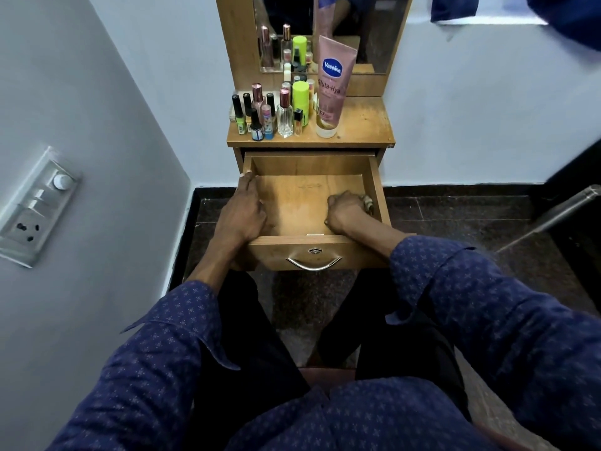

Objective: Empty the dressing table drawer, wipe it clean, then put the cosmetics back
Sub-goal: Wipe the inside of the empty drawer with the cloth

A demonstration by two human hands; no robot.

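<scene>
At the near edge of the drawer (310, 203), pulled fully out, handle (313, 263) facing the person. Left hand (244, 208) lies along the left wall, fingers curled over its rim, gripping it. Right hand (346, 211) is inside at the near right corner, knuckles up, fingers curled around a small crumpled wad (368, 203); can't tell what it is. Rest of drawer floor is bare wood. On the tabletop (364, 122) beyond: bottles (270, 115) clustered at the left edge, nail polish in front, perfume and a lime-green container (300, 99) behind. Pink Vaseline tube (331, 89) stands cap-down mid-top, leaning on the mirror (374, 30). Right part of the tabletop is bare.
</scene>
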